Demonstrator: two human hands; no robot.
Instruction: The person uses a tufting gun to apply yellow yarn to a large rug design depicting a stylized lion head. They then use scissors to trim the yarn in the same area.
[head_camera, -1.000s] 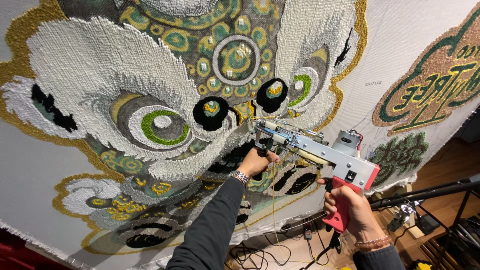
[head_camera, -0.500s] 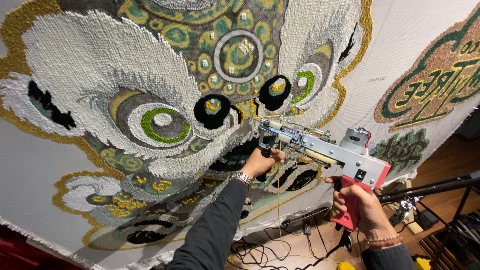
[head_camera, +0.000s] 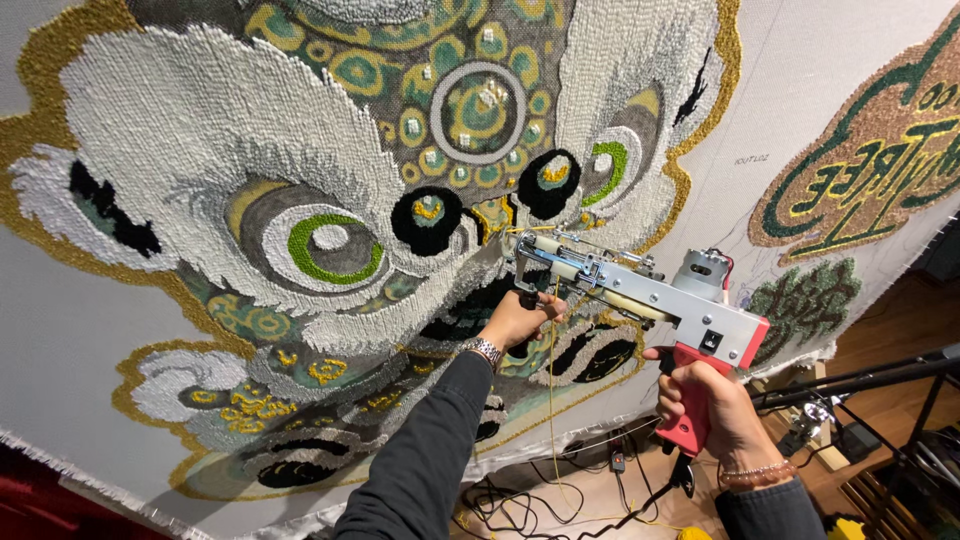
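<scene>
Since a moment ago the tufting gun (head_camera: 640, 295) has drifted a little right and down across the cloth, and both my hands have gone with it; its needle end remains pressed to the rug just below the two black tufted circles.

My left hand (head_camera: 520, 320) is closed around the black front handle under the nose of the gun, fingers wrapped tight, with a metal watch (head_camera: 487, 350) on the wrist and a dark grey sleeve (head_camera: 425, 450) running back toward me. My right hand (head_camera: 710, 400) is fisted around the red pistol grip (head_camera: 690, 415) at the rear, nearer to me and further right, with a beaded bracelet (head_camera: 758, 474) on that wrist. The gun's grey metal body slopes from the upper left down to the lower right between the two hands, a small motor sitting on top near the back.

A strand of yellow yarn (head_camera: 551, 400) hangs from the front of the gun down toward the floor, where dark cables (head_camera: 520, 495) lie tangled.

The tufted rug (head_camera: 250, 180) fills the left and middle: a lion-dance face in white, gold, green and black loops on stretched grey backing cloth. Far right, a second tufted piece (head_camera: 860, 180) in brown and green shows beside a black metal stand (head_camera: 860, 378).
</scene>
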